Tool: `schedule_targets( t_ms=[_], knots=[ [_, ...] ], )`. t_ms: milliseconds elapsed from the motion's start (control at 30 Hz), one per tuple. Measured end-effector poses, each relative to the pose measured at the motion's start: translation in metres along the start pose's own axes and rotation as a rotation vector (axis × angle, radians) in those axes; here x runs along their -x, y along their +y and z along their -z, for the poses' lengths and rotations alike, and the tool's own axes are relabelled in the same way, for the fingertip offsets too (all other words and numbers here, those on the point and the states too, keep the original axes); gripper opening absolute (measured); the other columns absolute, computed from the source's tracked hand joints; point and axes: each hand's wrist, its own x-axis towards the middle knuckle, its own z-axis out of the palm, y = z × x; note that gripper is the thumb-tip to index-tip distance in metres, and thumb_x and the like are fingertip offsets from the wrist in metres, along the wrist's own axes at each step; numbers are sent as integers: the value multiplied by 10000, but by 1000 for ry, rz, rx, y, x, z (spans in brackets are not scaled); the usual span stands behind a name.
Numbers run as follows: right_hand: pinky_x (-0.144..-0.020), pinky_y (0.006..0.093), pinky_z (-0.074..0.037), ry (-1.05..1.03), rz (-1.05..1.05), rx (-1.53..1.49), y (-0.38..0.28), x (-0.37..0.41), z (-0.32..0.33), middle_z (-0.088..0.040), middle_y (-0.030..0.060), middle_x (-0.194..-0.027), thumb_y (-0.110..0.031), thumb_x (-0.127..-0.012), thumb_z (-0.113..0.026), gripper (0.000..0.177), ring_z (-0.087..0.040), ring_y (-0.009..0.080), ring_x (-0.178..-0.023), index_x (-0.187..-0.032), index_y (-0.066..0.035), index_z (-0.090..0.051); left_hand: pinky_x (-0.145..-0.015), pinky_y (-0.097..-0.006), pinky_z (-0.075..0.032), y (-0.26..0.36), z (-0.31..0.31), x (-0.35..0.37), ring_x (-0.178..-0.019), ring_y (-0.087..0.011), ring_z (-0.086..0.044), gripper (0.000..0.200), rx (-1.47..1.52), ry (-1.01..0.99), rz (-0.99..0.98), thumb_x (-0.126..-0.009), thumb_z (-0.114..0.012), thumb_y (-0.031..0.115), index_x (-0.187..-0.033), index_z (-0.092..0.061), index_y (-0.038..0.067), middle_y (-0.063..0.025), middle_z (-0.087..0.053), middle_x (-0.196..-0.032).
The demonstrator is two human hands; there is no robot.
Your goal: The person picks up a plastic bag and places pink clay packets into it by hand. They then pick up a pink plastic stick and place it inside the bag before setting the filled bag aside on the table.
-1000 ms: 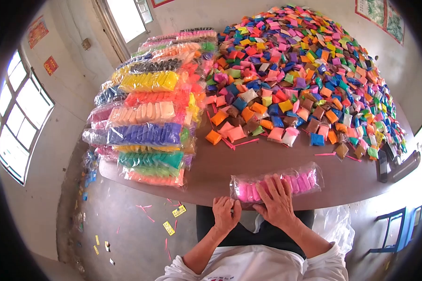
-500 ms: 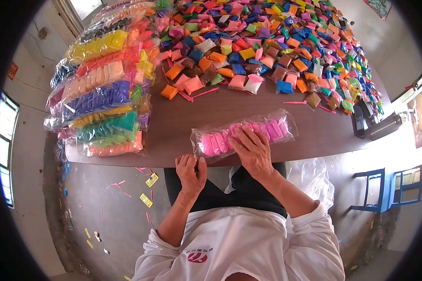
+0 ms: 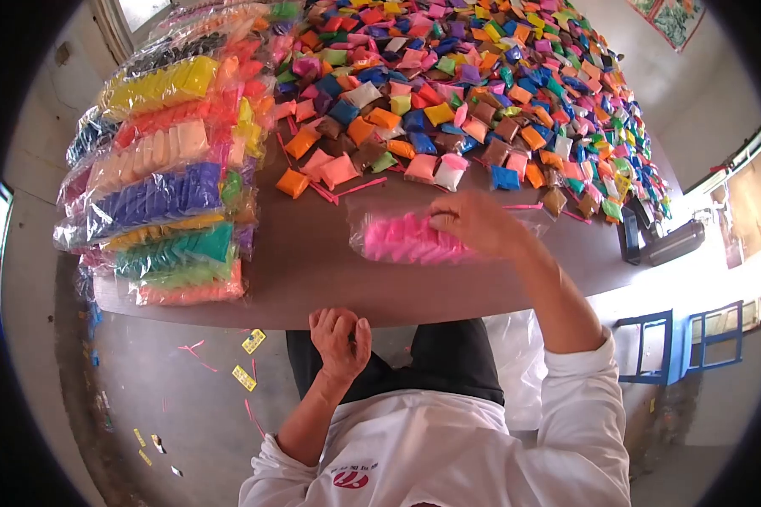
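Note:
A long clear plastic bag of bright pink packets [image 3: 410,241] lies across the brown table in front of me. My right hand [image 3: 482,224] is over the bag's right part, its fingers bent down and smeared by motion; they overlap the pink packets, and the right end of the bag is partly hidden. At the table's front edge rests my left hand [image 3: 340,342], its fingers curled in a loose fist with the thumb up, apart from the bag and with nothing showing in it.
Filled clear bags of packets sorted by colour [image 3: 156,190] are stacked at the left. A large heap of loose coloured packets [image 3: 482,84] covers the back. Pink sticks [image 3: 364,186] lie along its front. A dark metal flask [image 3: 675,243] lies at the right edge, above a blue stool [image 3: 676,346].
My right hand has lifted from lying flat on the bag and shifted right and away from me. The bag now lies farther from the table's front edge. My left hand stays curled.

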Motion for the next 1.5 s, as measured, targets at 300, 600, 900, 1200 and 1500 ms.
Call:
schedule_targets(
  t_ms=[300,600,900,1200,1500],
  knots=[
    [-735,358,-519,-565,-160,4,47,-100,-29,-702,98,-868,-285,-956,-629,301,-646,192,-793,-1075,-18,-700,-753,-388,-408,-7,2,2,-731,-245,-578,206,57,18,-33,-740,-716,45,-751,-519,102,-41,-578,-788],
    [-973,465,-472,322,206,309,-2,-28,-43,-622,196,-1291,-531,-950,-579,593,-610,386,-1144,-1319,-67,-594,-771,-382,-421,-13,8,2,-768,-248,-596,211,148,-14,-41,-726,-694,2,-768,-513,101,-42,-594,-817],
    [-1096,519,-344,214,165,350,-10,-5,-88,-491,205,-1383,-565,-875,-653,756,-452,394,-1308,-1433,-89,-472,-721,-391,-390,-4,2,-1,-717,-253,-546,210,32,-25,-33,-736,-660,-6,-740,-479,100,-52,-564,-787],
    [-1154,520,-295,170,134,424,29,29,-61,-462,200,-1442,-466,-714,-823,917,-414,389,-1358,-1457,-80,-451,-724,-401,-391,5,-7,-1,-717,-268,-557,209,-115,41,-7,-757,-680,29,-717,-485,94,-58,-561,-764],
    [-1141,521,-306,232,188,310,33,35,-52,-466,215,-1423,-471,-688,-834,930,-437,393,-1332,-1435,-71,-452,-743,-412,-397,23,-9,-5,-752,-281,-566,166,-221,28,63,-811,-679,49,-734,-533,73,-73,-562,-762]
  ],
)
